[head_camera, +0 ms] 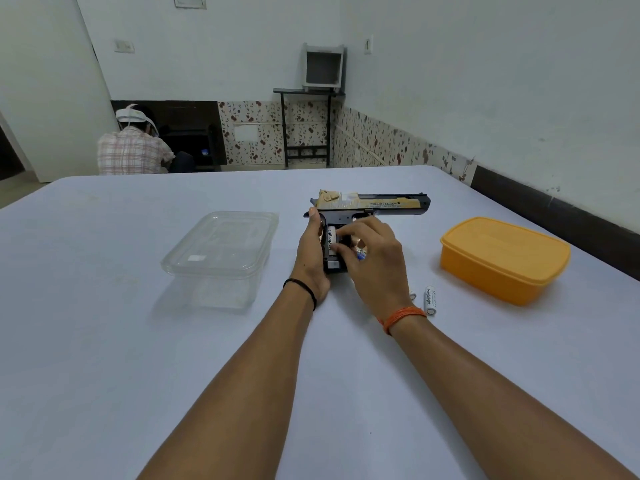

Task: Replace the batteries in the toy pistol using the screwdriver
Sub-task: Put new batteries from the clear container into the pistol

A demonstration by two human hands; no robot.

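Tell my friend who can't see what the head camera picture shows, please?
Two hands work on a black and gold toy pistol lying on a white table: the left hand holds the grip while the right hand presses a battery into it. A spare battery, a clear box and an orange box sit nearby.

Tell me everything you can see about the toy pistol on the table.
The toy pistol lies on its side on the table, barrel pointing right, grip toward the person. It looks like plastic, dark, with a gold slide bearing lettering. The grip's battery bay is open, and a white battery sits in it. The left hand holds the grip's left edge; the right hand rests its fingers over the bay. Two more batteries lie near the right wrist, apart from the pistol.
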